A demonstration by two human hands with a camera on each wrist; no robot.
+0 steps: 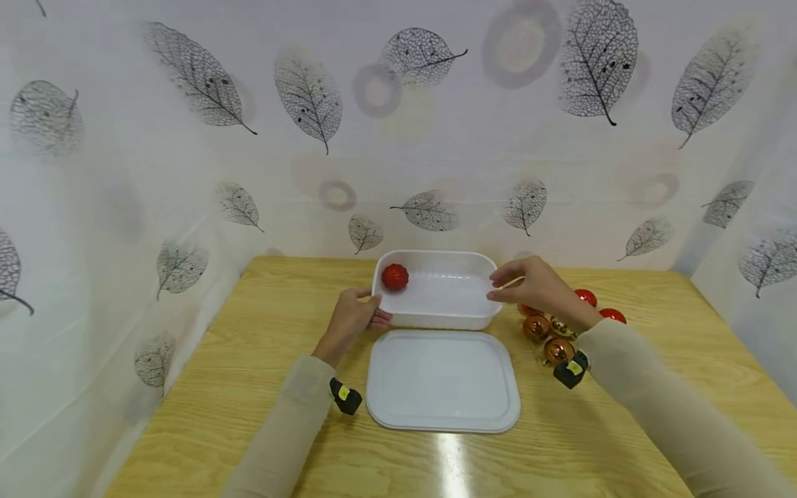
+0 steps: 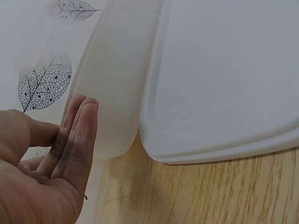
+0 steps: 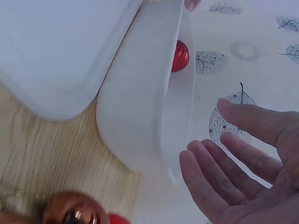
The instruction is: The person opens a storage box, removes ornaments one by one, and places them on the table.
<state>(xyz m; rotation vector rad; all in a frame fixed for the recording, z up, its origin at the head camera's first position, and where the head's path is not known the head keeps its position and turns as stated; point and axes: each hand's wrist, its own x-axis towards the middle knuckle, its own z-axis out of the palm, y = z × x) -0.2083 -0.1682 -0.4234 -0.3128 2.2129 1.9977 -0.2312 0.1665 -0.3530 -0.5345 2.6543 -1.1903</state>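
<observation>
A white plastic container [image 1: 436, 321] stands near the back of the table, with a red ribbed ball ornament [image 1: 395, 277] inside at its left end. My left hand [image 1: 352, 319] holds the container's front left corner, thumb at the rim and fingers against the outer wall; the left wrist view shows these fingers [image 2: 85, 126] nearly straight. Over the right end of the container is my right hand [image 1: 526, 283], fingers spread and nothing between them. Directly in front of the container lies a flat white lid [image 1: 443, 380].
Right of the container, partly behind my right forearm, several shiny ornaments sit together: a copper-brown ball [image 1: 558, 351], another brown one [image 1: 536, 327] and a red one [image 1: 613, 315] among them. A leaf-patterned curtain [image 1: 436, 152] hangs along the back and sides of the wooden table [image 1: 280, 297].
</observation>
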